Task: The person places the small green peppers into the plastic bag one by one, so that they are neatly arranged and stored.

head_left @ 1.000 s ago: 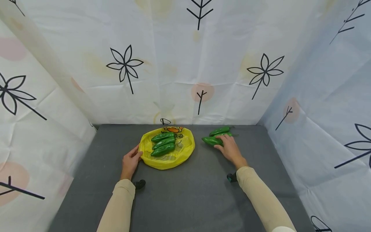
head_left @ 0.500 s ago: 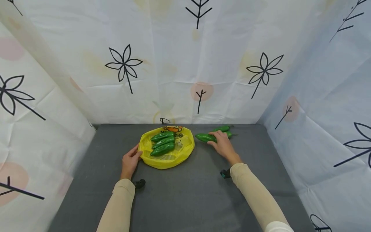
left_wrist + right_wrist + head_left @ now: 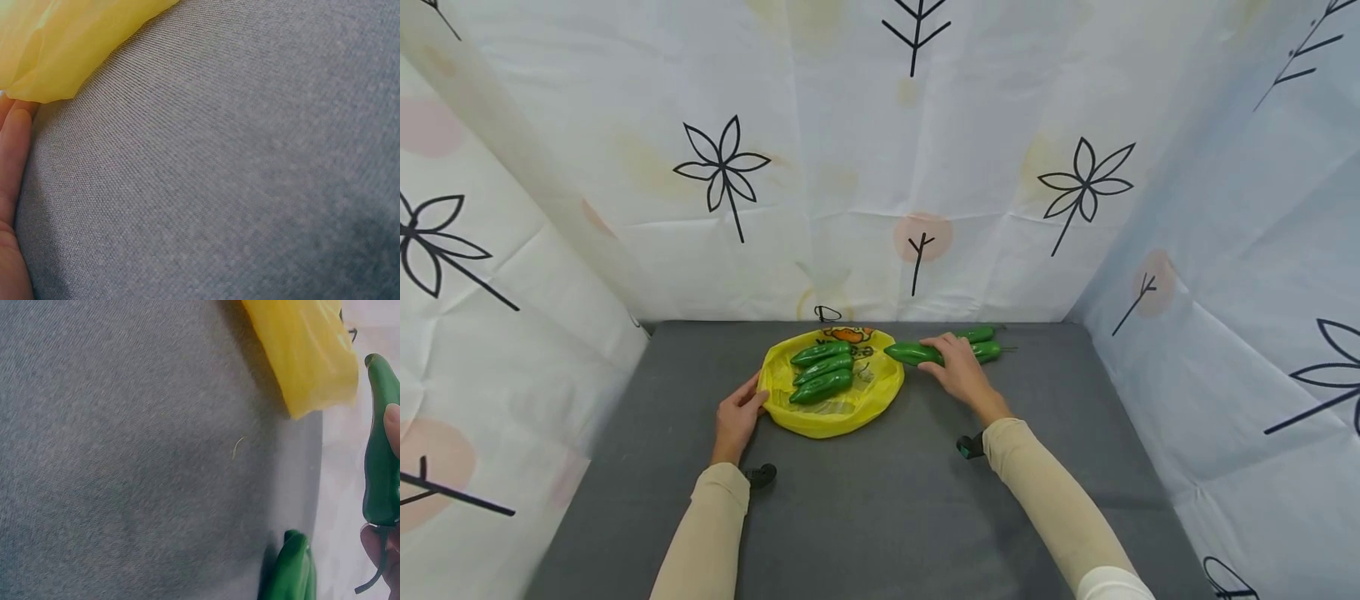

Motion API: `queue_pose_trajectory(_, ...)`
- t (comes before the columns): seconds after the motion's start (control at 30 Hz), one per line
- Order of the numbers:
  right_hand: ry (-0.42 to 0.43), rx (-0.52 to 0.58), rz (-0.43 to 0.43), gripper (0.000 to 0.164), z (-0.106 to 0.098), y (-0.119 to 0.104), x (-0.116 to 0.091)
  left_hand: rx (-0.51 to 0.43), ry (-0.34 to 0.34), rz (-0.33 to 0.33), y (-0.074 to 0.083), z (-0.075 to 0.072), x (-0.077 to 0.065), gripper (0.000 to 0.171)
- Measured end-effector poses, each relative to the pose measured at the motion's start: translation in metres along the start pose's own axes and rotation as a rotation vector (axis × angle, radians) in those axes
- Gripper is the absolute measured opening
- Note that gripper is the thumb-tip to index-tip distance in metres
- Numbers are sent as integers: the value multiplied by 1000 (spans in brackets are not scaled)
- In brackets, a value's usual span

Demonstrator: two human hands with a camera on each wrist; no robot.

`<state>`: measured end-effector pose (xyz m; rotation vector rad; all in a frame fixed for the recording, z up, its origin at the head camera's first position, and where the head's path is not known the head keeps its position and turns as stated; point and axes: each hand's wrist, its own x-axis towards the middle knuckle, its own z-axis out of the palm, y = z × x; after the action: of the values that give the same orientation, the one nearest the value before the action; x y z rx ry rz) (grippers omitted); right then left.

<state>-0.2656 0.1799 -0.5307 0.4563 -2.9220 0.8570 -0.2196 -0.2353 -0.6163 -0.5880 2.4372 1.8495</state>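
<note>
A yellow plastic bag with a rolled-down rim lies open on the table, with three green chili peppers side by side inside. My left hand pinches the bag's left rim, thumb in front; the left wrist view catches only part of the fingers under the yellow film. Between the thumb and fingers of my right hand is another green chili pepper, its tip just at the bag's right rim. The right wrist view shows that pepper lifted, stem downward in the picture.
Two more green chili peppers lie behind and right of my right hand, near the back edge of the grey table. White printed cloth walls in the back and both sides.
My right hand has picked up one chili pepper from the group at the right and carried it left to the bag's rim. The left hand and the bag have stayed put.
</note>
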Motion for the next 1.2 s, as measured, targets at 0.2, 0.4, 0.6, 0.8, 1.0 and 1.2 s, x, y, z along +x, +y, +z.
queue_pose_trajectory(0.2,5,5,-29,46,0,-9,4,13,0,7,-2,-1,1,52)
queue_pose_trajectory(0.4,-15,23,-39,45,-2,-19,11,6,2,1,-4,-1,2,51)
queue_pose_trajectory(0.6,-38,29,-66,44,-2,-28,18,2,8,10,-4,0,1,51)
queue_pose_trajectory(0.8,-57,12,-133,45,-2,-38,27,5,8,6,-5,-1,0,50)
queue_pose_trajectory(1.0,-72,-5,-181,45,-1,-47,34,-12,-1,8,-4,-1,0,51)
queue_pose_trajectory(1.2,-103,-39,-192,45,0,-57,40,-16,-12,13,-3,-2,0,52)
